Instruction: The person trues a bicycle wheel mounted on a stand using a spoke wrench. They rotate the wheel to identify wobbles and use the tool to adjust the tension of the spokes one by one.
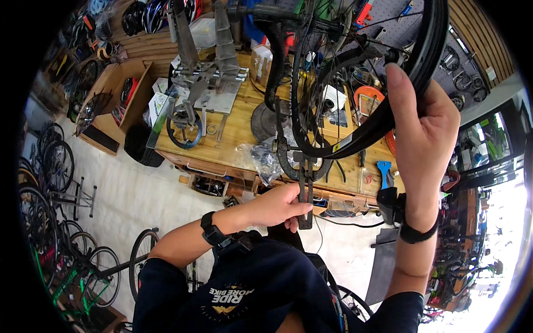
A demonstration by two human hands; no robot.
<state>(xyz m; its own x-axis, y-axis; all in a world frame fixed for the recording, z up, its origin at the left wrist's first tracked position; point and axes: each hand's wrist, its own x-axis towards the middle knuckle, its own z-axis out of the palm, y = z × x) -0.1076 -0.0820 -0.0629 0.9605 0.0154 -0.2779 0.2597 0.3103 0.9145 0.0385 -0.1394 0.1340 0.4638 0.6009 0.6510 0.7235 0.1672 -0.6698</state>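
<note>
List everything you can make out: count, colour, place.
Spoked, rubber-tyred bicycle wheel: one, black, upper right
Slotted flat metal bar: one, dark grey, beneath the wheel
Wooden workbench: one, light brown, centre
Upright metal stand: one, grey, bench's left half
Crinkled plastic bag: one, clear, bench's front edge
Flat plastic tool: one, blue, bench's right end
Rectangular open box: one, brown, left of bench
Helmets: several, mixed colours, top left
Parked bicycles: many, mostly dark, far left
Short-sleeved shirt: one, dark blue, bottom
Wrist straps: two, black, both wrists
Left hand: one, bare, fingers on the bar
Right hand: one, bare, gripping the wheel
</note>
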